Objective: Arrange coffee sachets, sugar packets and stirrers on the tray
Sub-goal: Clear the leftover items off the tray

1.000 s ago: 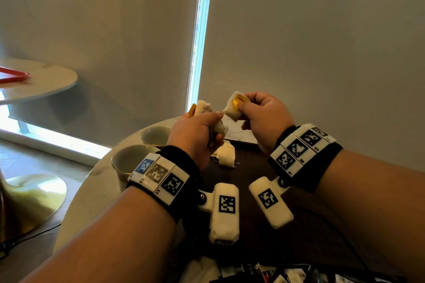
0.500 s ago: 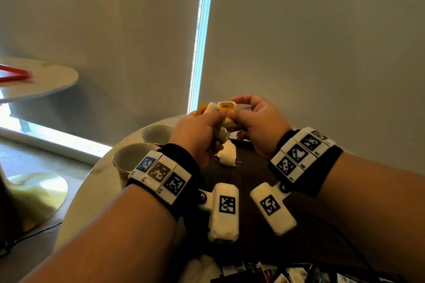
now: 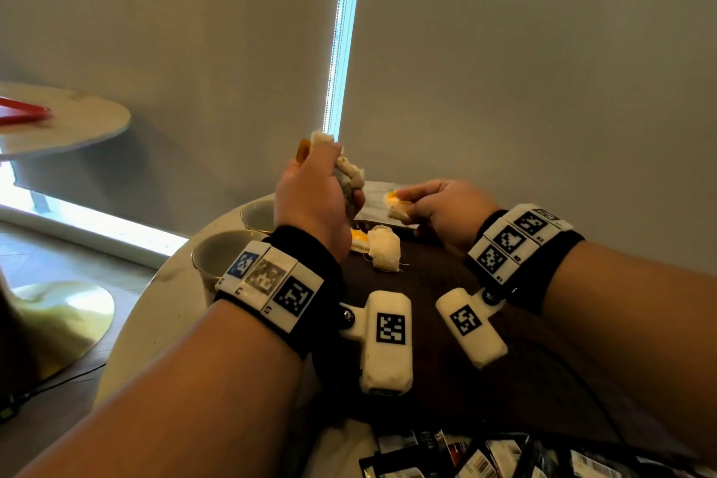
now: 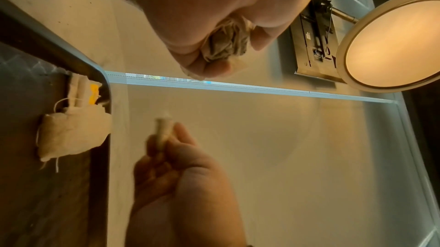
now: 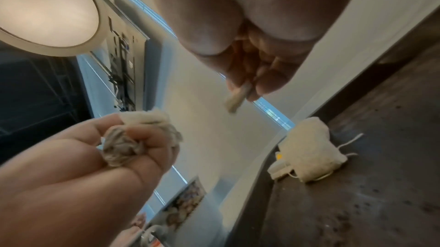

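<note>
Left hand (image 3: 316, 198) raised above the counter (image 3: 163, 307), fingers curled tight round a bunch of crumpled pale sachets (image 5: 123, 144), an orange tag showing at the top. Right hand (image 3: 446, 211) lower, over the far edge of the dark tray (image 3: 426, 283), pinching one small sachet (image 3: 397, 206) with a yellow mark between thumb and fingertips. On the tray near its far rim, one pale sachet (image 3: 384, 252) with loose string, touching a yellow-marked packet (image 3: 359, 241). Two cups (image 3: 221, 256) left of the tray.
</note>
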